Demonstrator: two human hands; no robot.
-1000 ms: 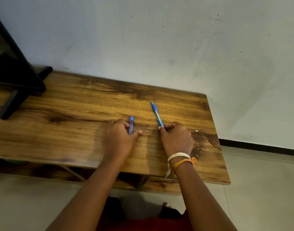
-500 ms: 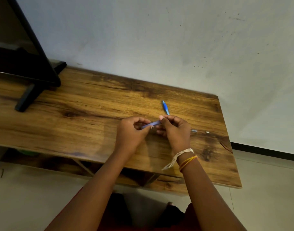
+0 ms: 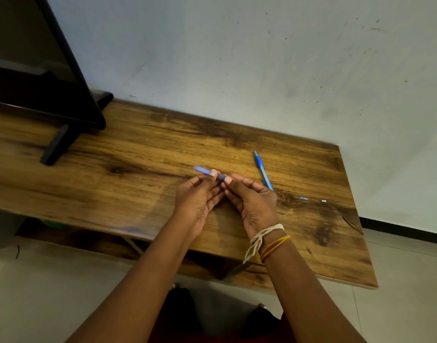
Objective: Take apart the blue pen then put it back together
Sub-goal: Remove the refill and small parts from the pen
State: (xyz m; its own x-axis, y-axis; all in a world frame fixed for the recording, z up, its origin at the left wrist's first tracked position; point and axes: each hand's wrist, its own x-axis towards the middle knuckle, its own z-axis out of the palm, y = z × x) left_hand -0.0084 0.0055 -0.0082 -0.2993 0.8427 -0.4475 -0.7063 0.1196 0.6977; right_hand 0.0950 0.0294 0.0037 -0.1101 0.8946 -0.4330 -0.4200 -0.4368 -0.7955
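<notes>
Both hands hold a short blue-violet pen piece (image 3: 203, 170) a little above the wooden table (image 3: 143, 154). My left hand (image 3: 198, 194) pinches its middle with thumb and fingertips, and its free end sticks out to the left. My right hand (image 3: 252, 199) grips the piece's right end. The long blue pen body (image 3: 262, 169) lies on the table just right of my right hand, with its tip pointing away from me. Two tiny parts, a small bluish piece (image 3: 303, 198) and a small white piece (image 3: 324, 201), lie further right on the table.
A black monitor on a stand (image 3: 56, 144) occupies the table's back left. A pale wall rises right behind the table. The table's right edge (image 3: 356, 219) is close to the small parts, with tiled floor beyond it and in front.
My right hand left the pen body lying on the table and joined my left hand on the short blue piece. Both hands lifted it and its free end now points left.
</notes>
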